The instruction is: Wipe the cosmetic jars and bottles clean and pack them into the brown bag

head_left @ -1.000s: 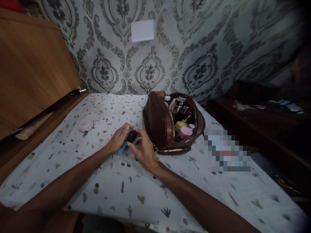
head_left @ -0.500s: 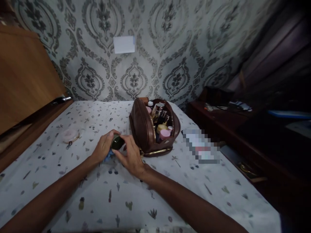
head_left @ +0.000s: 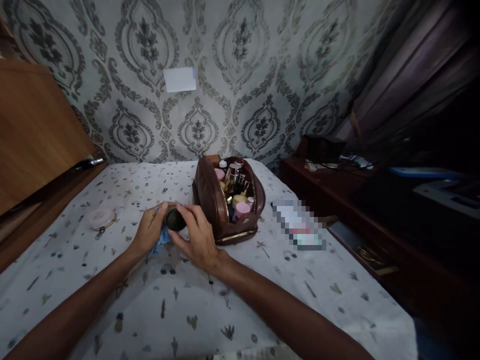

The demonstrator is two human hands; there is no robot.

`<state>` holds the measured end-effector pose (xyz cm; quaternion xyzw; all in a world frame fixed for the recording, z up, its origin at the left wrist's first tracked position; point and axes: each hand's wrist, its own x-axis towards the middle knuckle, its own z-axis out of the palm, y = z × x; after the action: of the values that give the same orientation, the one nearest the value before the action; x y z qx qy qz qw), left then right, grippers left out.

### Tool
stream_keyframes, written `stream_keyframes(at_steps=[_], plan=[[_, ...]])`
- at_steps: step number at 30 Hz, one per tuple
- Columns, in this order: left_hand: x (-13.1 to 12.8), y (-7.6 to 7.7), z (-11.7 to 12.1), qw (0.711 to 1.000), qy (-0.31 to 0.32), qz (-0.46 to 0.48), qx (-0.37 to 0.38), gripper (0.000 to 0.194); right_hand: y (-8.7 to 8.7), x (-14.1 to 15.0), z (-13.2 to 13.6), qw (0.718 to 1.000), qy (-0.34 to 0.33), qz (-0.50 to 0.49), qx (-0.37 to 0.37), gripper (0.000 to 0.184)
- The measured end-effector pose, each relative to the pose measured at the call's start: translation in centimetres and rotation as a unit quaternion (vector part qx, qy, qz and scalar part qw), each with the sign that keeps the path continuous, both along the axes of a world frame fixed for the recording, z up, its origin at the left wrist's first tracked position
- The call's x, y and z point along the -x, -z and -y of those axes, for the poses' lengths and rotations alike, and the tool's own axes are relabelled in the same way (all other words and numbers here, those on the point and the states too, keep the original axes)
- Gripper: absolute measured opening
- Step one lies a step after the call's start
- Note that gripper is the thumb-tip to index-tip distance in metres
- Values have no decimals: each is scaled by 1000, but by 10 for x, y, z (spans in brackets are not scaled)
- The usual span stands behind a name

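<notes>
Between my two hands is a small dark green round jar (head_left: 174, 219), its flat circular face turned up toward me. My left hand (head_left: 147, 231) grips its left side, and a crumpled light-blue cloth (head_left: 162, 241) shows below those fingers. From the other side, the thumb and fingers of my right hand (head_left: 198, 239) close on the jar's rim. Just beyond the right hand stands a brown toiletry bag (head_left: 205, 192), unzipped at the top. Inside it are several cosmetics, among them a pink-lidded jar (head_left: 242, 209) and a yellowish jar (head_left: 239, 201).
A patterned white cloth (head_left: 210, 320) covers the table. On the left lies a clear, pinkish round case (head_left: 102, 219); a pixelated flat item (head_left: 299, 225) lies right of the bag. Wooden furniture (head_left: 41, 130) borders the left, a dark red desk (head_left: 307, 182) the right.
The view has shifted, so most things appear farther left. The jar has turned a little, showing more of its round face. Both hands keep hold of it.
</notes>
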<state>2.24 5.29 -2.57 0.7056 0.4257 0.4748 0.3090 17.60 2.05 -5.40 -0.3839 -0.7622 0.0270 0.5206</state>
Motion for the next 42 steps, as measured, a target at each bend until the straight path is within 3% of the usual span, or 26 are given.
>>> stream_keyframes(at_steps=[6, 12, 16, 20, 24, 25, 27, 30, 35, 42], plan=[[-3, -5, -1, 999, -40, 14, 15, 53, -2, -2, -1, 999, -24, -45, 6, 48], [-7, 2, -1, 997, -33, 53, 53, 48, 11, 2, -10, 986, -58, -126, 88, 59], [-5, 11, -2, 992, -41, 62, 98, 50, 14, 5, -12, 972, -72, -183, 125, 44], [2, 7, 0, 996, -79, 7, 34, 31, 12, 9, -7, 953, -66, -227, 188, 48], [10, 2, 6, 978, -171, -49, -112, 27, 10, 10, -5, 938, -52, -209, 272, 51], [10, 3, 8, 973, -156, -56, -159, 27, 10, 9, -6, 937, -51, -203, 279, 50], [11, 5, 10, 960, -68, -116, -246, 28, 12, 8, -8, 938, -59, -196, 280, 45], [9, 9, 12, 920, 25, -236, -312, 26, 15, 6, -11, 943, -59, -176, 275, 33], [8, 11, 9, 913, -1, -291, -284, 32, 15, 7, -12, 965, -30, -95, 242, 32], [11, 3, 9, 904, 2, -344, -253, 32, 16, 10, -8, 970, -36, -52, 233, 32]])
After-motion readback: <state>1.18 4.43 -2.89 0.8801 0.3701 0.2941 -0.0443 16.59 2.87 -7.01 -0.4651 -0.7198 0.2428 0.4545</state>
